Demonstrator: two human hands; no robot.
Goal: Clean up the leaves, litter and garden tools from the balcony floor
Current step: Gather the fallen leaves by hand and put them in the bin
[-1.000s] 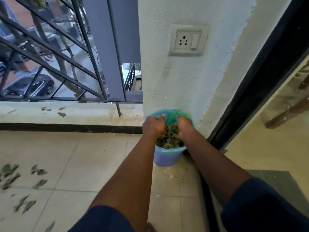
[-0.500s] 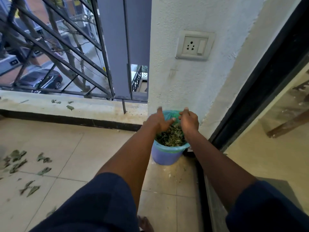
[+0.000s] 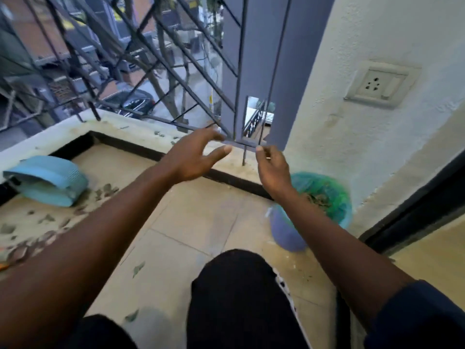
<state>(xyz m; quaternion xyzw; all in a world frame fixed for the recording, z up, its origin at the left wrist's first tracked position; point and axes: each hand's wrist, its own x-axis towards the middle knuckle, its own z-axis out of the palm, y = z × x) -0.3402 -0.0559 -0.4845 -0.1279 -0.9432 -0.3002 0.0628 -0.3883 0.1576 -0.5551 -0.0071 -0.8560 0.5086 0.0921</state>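
Observation:
A blue bucket (image 3: 284, 230) lined with a green bag (image 3: 337, 197) stands in the corner by the white wall, filled with dry leaves (image 3: 318, 199). My left hand (image 3: 193, 157) hovers above the floor left of the bucket, fingers spread and empty. Beside it, over the bucket's left edge, my right hand (image 3: 273, 170) hangs with loosely curled fingers and holds nothing that I can see. Loose leaves (image 3: 45, 222) lie scattered on the tiles at the left. A few more leaves (image 3: 137, 268) lie near my knee.
A light blue plastic basket (image 3: 47, 180) lies tipped on its side against the low parapet at the left. A metal railing (image 3: 141, 71) tops the parapet. My dark-clothed knee (image 3: 239, 285) is at the bottom centre. A dark door frame (image 3: 415, 210) runs along the right.
Both hands have lifted out of the bucket and moved up and left, now empty. The view has swung left, bringing the blue basket and more scattered leaves into sight.

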